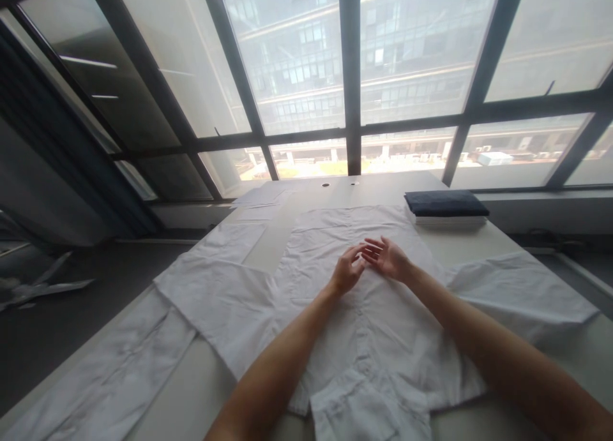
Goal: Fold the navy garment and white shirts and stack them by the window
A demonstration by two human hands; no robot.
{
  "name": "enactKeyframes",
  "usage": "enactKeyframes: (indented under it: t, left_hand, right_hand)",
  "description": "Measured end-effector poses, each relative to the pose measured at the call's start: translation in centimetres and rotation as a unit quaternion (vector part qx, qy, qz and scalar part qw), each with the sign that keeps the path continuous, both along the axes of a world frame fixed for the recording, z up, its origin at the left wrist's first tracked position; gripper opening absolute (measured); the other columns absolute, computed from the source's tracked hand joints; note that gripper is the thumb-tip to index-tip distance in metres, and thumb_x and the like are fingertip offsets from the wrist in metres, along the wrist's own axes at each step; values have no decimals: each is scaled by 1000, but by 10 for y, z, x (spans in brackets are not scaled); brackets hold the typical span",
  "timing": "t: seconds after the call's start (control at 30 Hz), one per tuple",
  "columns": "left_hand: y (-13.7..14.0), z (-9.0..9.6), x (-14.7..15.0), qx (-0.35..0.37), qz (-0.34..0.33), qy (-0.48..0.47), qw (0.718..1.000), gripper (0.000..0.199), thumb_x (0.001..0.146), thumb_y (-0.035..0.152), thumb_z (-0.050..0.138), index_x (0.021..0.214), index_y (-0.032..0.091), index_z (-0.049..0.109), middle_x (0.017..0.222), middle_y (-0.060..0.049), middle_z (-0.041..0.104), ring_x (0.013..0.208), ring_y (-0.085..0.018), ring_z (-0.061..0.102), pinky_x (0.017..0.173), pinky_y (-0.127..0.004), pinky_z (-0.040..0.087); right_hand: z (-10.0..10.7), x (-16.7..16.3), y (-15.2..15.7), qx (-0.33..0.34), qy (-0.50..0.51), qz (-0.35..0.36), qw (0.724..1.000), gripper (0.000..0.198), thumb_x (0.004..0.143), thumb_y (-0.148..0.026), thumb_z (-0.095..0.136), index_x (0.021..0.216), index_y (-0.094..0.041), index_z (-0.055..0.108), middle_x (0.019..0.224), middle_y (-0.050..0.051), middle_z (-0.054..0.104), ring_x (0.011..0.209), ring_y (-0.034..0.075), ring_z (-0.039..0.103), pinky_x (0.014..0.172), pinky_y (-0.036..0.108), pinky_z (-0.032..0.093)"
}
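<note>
A white garment (325, 307), which looks like a shirt, lies spread on the table, creased, with its sleeves out to both sides and a narrower piece hanging toward me at the near edge. Over its middle, my left hand (348, 270) is half curled, fingers loosely apart, holding nothing. My right hand (385, 258) meets it there, palm partly turned up and fingers spread. The fingertips of both hands overlap in view; whether they touch each other or the cloth I cannot tell.
A folded dark cloth (445, 203) sits on a white folded stack (450, 221) at the table's back right. Another white cloth (115, 364) lies along the left edge of the white table (311, 192). Windows (306, 58) stand behind; a curtain (62, 122) hangs at left.
</note>
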State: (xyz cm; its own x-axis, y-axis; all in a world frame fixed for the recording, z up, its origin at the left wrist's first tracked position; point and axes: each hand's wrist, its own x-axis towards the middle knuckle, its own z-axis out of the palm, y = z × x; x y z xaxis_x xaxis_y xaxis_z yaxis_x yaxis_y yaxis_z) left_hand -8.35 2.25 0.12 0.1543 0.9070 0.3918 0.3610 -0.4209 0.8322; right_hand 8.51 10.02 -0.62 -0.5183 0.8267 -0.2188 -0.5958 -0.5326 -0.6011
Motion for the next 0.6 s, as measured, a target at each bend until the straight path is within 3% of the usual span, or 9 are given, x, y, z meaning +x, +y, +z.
enactKeyframes:
  t: [0.07, 0.17, 0.33, 0.37, 0.5, 0.6]
  left_hand:
    - [5, -2, -6, -97, -26, -135, 986, 43, 92, 30, 54, 131, 13, 61, 139, -17, 62, 128, -28, 60, 110, -45, 46]
    - [12, 1, -28, -236, -5, -289, 928, 39, 97, 26, 40, 129, 12, 58, 147, -18, 56, 130, -24, 60, 110, -43, 48]
    - [15, 22, -93, -375, -26, -344, 860, 35, 100, 30, 38, 124, 12, 57, 141, -20, 59, 126, -26, 63, 106, -49, 51]
    - [15, 27, -107, -379, -8, -348, 857, 35, 100, 30, 38, 125, 11, 55, 138, -21, 62, 123, -27, 65, 105, -51, 52]
    - [18, 50, -158, -314, 185, -319, 875, 32, 99, 17, 34, 124, 13, 53, 123, -19, 68, 109, -25, 71, 94, -50, 58]
    - [24, 63, -176, -264, 271, -297, 877, 31, 97, 11, 33, 120, 13, 53, 121, -19, 68, 108, -24, 71, 93, -47, 58]
  right_hand:
    - [-4, -3, -6, -20, 15, 9, 1000, 40, 106, -38, 33, 129, -17, 58, 114, 14, 73, 98, 23, 73, 87, 44, 62]
    - [-4, 2, -6, -34, 31, 4, 999, 44, 107, -41, 29, 132, -16, 54, 129, 19, 66, 111, 25, 70, 89, 47, 61]
    - [-2, 5, -3, -43, 23, -3, 999, 44, 107, -43, 30, 132, -15, 53, 138, 22, 59, 117, 26, 68, 89, 45, 61]
    - [-2, 4, -3, -44, 23, -3, 999, 44, 107, -43, 31, 132, -15, 53, 138, 22, 59, 117, 25, 68, 89, 45, 61]
    - [-4, 2, -2, -48, 28, 0, 998, 44, 107, -44, 32, 134, -17, 52, 137, 21, 59, 115, 25, 68, 88, 46, 61]
    - [-4, 2, -2, -51, 28, 1, 998, 44, 107, -45, 31, 134, -17, 52, 138, 21, 59, 115, 24, 69, 89, 46, 61]
